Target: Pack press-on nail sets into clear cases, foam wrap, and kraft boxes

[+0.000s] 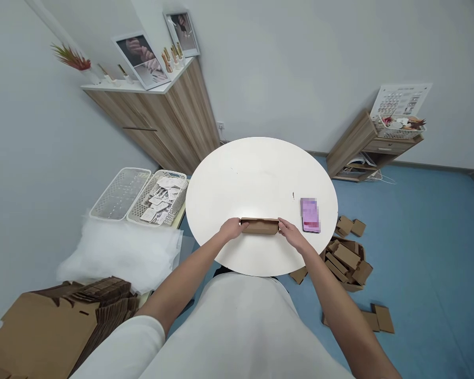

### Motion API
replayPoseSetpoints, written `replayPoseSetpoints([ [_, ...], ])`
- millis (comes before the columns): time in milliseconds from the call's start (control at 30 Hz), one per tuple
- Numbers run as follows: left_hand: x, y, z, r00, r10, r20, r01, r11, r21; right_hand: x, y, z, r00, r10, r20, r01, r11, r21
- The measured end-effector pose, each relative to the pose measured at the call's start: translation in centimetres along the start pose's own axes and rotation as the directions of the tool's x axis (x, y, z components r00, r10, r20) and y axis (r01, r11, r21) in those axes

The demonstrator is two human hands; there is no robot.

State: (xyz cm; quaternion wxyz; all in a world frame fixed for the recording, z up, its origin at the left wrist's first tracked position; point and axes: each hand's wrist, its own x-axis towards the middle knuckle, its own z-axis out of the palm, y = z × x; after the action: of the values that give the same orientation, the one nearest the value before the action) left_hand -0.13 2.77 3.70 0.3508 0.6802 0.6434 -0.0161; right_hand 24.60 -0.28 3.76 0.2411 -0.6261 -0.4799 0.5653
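Observation:
A small brown cardboard box (pixel 259 227), partly folded, is held at the near side of the round white table (pixel 256 173). My left hand (pixel 232 228) grips its left end, with the thumb on the near face. At the right end my right hand (pixel 291 233) pinches the cardboard between thumb and fingers. A fold shows along the box's top edge; its underside is hidden. To the right of my right hand lies a phone (pixel 310 215) with a purple, blurred screen.
Several folded boxes fill a carton (pixel 345 260) on the floor at right, with more boxes (pixel 382 318) nearby. At left are flat cardboard stacks (pixel 43 326), white plastic bags (pixel 118 250) and two baskets (pixel 120 192). A wooden cabinet (pixel 174 116) stands behind.

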Motion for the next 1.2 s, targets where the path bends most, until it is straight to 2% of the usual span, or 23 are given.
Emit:
replayPoseSetpoints([
  [133,-0.4,0.9,0.0,0.983,-0.007,-0.182,0.021,0.997,0.074,0.6,-0.4,-0.3,0.991,-0.113,-0.075,0.089,0.958,-0.272],
  [200,-0.7,1.1,0.3,0.971,0.009,-0.237,0.011,0.996,0.084,0.7,-0.7,-0.2,0.984,-0.143,-0.103,0.101,0.936,-0.337],
  [267,-0.8,1.2,0.5,0.968,0.032,-0.25,-0.017,0.998,0.064,0.9,-0.9,0.0,0.984,-0.138,-0.11,0.096,0.941,-0.324],
  [400,-0.6,0.8,0.8,0.965,0.072,-0.252,-0.084,0.996,-0.039,1.1,-1.1,0.2,0.991,-0.093,-0.099,0.073,0.979,-0.19],
  [600,-0.4,0.2,0.7,0.959,0.085,-0.27,-0.121,0.985,-0.12,1.2,-1.0,0.3,0.994,-0.052,-0.099,0.044,0.996,-0.079],
  [800,-0.3,-1.5,0.5,0.946,0.225,-0.232,-0.274,0.939,-0.208,0.9,-0.4,0.0,0.995,-0.02,-0.097,0.014,0.998,-0.061],
  [900,-0.4,-2.5,0.1,0.946,0.274,-0.174,-0.311,0.917,-0.248,0.6,-0.2,-0.1,0.997,-0.026,-0.069,0.022,0.998,-0.059],
  [967,-0.5,-2.8,-0.1,0.958,0.263,-0.113,-0.285,0.913,-0.294,0.5,-0.2,-0.1,0.998,-0.028,-0.053,0.026,0.999,-0.039],
  [1067,-0.9,-2.5,-0.3,0.983,0.178,-0.044,-0.181,0.899,-0.398,0.4,-0.4,0.0,0.999,-0.007,-0.045,0.009,1.0,0.028],
  [1200,-1.1,-1.5,-0.1,0.994,0.083,-0.065,-0.104,0.863,-0.494,0.6,-0.7,0.4,0.996,0.04,-0.074,-0.035,0.997,0.069],
])
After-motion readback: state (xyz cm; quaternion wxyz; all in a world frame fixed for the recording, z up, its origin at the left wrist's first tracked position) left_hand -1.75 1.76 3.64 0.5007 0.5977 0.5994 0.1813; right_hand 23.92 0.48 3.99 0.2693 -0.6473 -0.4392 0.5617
